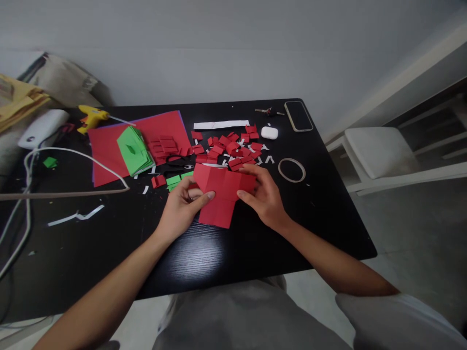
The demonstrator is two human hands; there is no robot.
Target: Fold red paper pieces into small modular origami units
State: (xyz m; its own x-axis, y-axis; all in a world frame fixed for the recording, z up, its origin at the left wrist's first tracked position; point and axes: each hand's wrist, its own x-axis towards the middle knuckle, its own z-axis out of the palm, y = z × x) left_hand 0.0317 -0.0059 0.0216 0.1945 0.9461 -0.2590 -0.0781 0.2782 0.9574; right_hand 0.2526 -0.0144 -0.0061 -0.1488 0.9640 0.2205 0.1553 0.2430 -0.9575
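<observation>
A creased red paper piece (220,194) with a flap pointing toward me is held up over the black table. My left hand (185,204) pinches its left side, thumb on top. On its right side, my right hand (263,194) grips the edge between thumb and fingers. Just beyond the paper lies a scattered pile of small folded red pieces (233,146). Black-handled scissors (177,165) lie partly hidden near my left hand, beside small green folded pieces (174,181).
Farther left are a large red sheet (109,150), a green paper stack (134,149), a yellow glue gun (91,116) and a white cable (73,151). At the right are a tape ring (292,170), a white case (269,132), keys (270,112) and a phone (299,115).
</observation>
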